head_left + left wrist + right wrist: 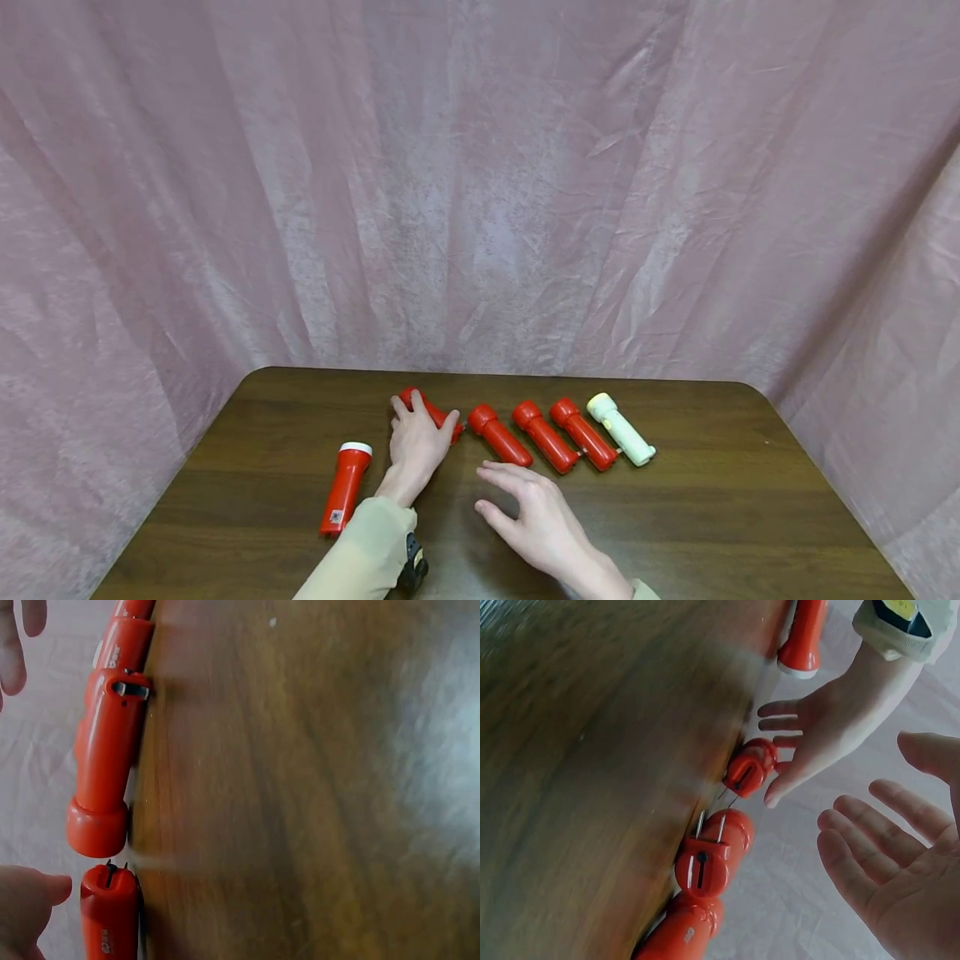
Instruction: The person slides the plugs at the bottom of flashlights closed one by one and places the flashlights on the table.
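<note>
My left hand (pixel 417 446) is over a red flashlight (pixel 429 408) at the back of the wooden table, fingers spread and covering part of it. In the left wrist view, the thumb (pixel 34 900) lies beside that flashlight's tail end (pixel 109 915). My right hand (pixel 536 517) is held over the table in front of the row, fingers loosely extended with nothing in them. Nearest to it lies another red flashlight (pixel 501 437). The right wrist view shows metal prongs (pixel 721 829) sticking out of one flashlight's tail.
Further right in the slanted row are two more red flashlights (pixel 546 437) and a pale green one (pixel 622 431). A red flashlight with a white rim (pixel 346 487) lies apart, left of my left forearm. Pink curtains (pixel 480 208) hang behind the table (pixel 750 500).
</note>
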A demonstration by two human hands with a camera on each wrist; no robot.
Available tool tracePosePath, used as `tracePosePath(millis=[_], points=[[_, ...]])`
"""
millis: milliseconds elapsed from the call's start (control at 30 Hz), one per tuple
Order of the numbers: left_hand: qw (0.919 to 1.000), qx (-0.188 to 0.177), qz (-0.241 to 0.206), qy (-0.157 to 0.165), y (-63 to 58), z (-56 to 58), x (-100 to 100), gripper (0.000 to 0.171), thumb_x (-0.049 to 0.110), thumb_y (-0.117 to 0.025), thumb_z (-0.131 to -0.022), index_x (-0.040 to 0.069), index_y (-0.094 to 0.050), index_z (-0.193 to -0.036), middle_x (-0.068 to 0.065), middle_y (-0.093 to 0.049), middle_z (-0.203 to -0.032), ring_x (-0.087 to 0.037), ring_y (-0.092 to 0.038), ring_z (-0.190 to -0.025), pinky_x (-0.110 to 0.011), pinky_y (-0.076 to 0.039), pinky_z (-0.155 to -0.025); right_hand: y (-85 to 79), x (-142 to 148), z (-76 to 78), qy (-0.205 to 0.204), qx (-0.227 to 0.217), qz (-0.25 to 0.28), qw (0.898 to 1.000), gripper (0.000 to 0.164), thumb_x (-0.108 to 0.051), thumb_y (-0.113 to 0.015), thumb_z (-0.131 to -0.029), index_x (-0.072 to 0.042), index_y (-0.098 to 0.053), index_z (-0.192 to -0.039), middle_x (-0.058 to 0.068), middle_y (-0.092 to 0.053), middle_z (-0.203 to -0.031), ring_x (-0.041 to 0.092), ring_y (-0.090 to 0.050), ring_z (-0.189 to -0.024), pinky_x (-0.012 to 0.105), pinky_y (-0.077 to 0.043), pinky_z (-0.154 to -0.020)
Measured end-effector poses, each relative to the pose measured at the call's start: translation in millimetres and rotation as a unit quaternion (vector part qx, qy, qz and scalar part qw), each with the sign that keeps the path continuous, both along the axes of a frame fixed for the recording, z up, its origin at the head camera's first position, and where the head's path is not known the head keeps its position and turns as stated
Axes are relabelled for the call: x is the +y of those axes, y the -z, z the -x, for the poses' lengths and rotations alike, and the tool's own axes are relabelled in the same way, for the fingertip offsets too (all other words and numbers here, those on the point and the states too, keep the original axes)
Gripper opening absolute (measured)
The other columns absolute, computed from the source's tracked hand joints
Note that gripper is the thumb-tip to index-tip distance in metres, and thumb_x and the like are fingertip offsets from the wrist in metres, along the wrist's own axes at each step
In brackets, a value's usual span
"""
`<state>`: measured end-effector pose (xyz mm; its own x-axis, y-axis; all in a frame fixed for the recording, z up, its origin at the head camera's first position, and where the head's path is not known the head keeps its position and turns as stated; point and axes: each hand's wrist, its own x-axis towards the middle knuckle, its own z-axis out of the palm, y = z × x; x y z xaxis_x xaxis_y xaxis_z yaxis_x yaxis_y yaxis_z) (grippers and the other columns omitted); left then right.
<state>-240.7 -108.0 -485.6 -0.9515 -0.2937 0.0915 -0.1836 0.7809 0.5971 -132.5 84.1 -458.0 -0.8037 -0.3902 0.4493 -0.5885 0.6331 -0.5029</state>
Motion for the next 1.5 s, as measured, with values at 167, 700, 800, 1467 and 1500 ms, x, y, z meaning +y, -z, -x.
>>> tracePosePath(millis=[167,700,800,1467,1500], points=[[1.0,-0.003,0.002,-0.003,-1.0,3.4,-2,0.081,0.039,-0.074,-0.095,-0.006,-0.038,-0.152,-0.043,-0.031,-0.159,-0.062,-0.056,-0.126,-0.064,-0.057,-0.099,-0.1,-3,-0.4,-0.007,-0.002,0.001,1.0,0.033,-0.019,-0.082,-0.09,-0.015,-0.078,-0.123,0.001,-0.078,-0.128,0.019,-0.076,-0.117,0.039,-0.062,-0.098],[0.9989,-0.046,-0.004,0.011,-8.2,2.0,-10,0.082,0.018,-0.071,-0.084,-0.008,-0.032,-0.152,-0.04,-0.061,-0.125,-0.055,-0.064,-0.112,-0.061,-0.056,-0.098,5.2,-7,2.3,-0.016,0.017,-0.004,1.0,0.03,-0.018,-0.081,-0.09,-0.015,-0.079,-0.12,0.0,-0.08,-0.122,0.017,-0.077,-0.113,0.037,-0.063,-0.097],[0.9982,-0.058,0.01,0.013,-9.0,3.8,-13,0.086,0.018,-0.072,-0.085,-0.012,-0.029,-0.154,-0.041,-0.061,-0.128,-0.055,-0.063,-0.116,-0.06,-0.056,-0.1,5.8,-8,2.7,-0.012,0.014,-0.003,1.0,0.029,-0.018,-0.081,-0.09,-0.014,-0.079,-0.12,0.001,-0.08,-0.122,0.017,-0.077,-0.113,0.037,-0.062,-0.097],[0.9984,-0.054,-0.001,0.016,0.3,10.8,-30,0.067,0.021,-0.073,-0.083,-0.015,-0.049,-0.134,-0.028,-0.068,-0.101,-0.044,-0.068,-0.085,-0.054,-0.06,-0.079,12.2,-32,27.8,0.047,-0.077,0.017,0.996,0.038,-0.025,-0.076,-0.095,-0.011,-0.074,-0.13,0.005,-0.077,-0.129,0.024,-0.072,-0.124,0.046,-0.058,-0.104],[0.9984,-0.054,-0.001,0.017,0.6,10.9,-30,0.063,0.021,-0.074,-0.082,-0.013,-0.051,-0.13,-0.026,-0.068,-0.098,-0.042,-0.067,-0.083,-0.053,-0.059,-0.076,12.4,-33,28.4,0.046,-0.078,0.018,0.996,0.038,-0.025,-0.076,-0.095,-0.011,-0.074,-0.13,0.005,-0.077,-0.129,0.024,-0.072,-0.124,0.046,-0.058,-0.104]])
